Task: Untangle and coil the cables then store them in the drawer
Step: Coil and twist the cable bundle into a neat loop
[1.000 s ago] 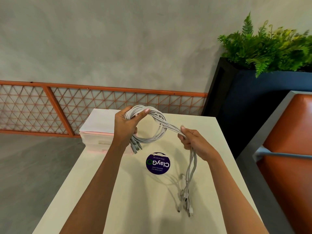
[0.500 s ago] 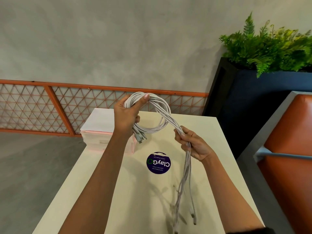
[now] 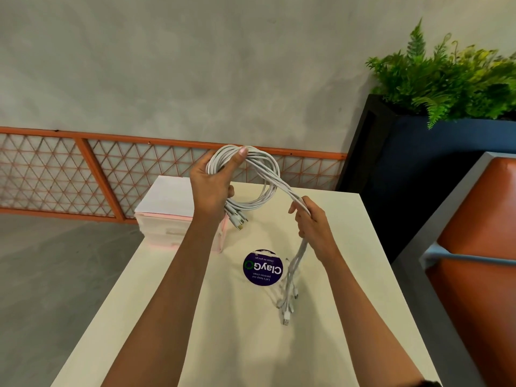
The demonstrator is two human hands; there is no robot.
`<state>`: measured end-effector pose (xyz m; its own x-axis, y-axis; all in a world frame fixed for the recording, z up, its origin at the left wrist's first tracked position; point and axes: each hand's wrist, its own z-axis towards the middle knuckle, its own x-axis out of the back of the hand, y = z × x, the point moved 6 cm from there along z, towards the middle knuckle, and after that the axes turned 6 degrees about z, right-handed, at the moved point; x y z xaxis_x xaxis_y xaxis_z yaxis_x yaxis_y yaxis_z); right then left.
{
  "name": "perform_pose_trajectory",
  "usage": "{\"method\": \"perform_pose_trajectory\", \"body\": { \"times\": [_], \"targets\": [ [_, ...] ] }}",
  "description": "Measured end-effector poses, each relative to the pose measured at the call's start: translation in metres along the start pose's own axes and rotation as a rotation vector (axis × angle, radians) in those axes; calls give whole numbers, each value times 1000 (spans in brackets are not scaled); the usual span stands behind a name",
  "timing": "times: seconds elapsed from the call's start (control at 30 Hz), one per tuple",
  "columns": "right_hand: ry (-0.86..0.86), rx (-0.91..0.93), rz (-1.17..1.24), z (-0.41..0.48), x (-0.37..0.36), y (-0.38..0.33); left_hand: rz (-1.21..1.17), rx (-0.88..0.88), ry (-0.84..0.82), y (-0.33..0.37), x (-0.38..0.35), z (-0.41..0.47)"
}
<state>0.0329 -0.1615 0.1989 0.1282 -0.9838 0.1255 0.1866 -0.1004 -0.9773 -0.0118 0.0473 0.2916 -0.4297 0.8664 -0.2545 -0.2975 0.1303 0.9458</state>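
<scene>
A cream table (image 3: 195, 317) stands before a grey wall and an orange lattice rail (image 3: 97, 169), with a fern planter (image 3: 446, 79) at the right. Above it, the left hand (image 3: 212, 188) grips a coil of white cables (image 3: 268, 174), thumb pressed over the top of the loop. The right hand (image 3: 314, 227) pinches the same bundle just beyond the coil, its loose ends (plugs showing) trailing onto the table beside a purple round sticker (image 3: 262, 268). A white drawer box (image 3: 167, 210) sits behind the left forearm.
</scene>
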Motion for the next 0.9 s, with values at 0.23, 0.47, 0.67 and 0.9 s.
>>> {"method": "perform_pose_trajectory", "body": {
  "times": [0.23,0.47,0.67,0.9],
  "targets": [
    [-499,-381,359,-22,-1,22,72,56,-146,-14,18,5],
    [-507,-466,454,-24,4,33,84,128,-206,-42,29,-1],
    [-537,-644,543,-25,-8,35,208,40,-169,-50,38,-5],
    [-615,-419,334,-28,-23,17,81,126,9,-40,38,6]
  ]
}}
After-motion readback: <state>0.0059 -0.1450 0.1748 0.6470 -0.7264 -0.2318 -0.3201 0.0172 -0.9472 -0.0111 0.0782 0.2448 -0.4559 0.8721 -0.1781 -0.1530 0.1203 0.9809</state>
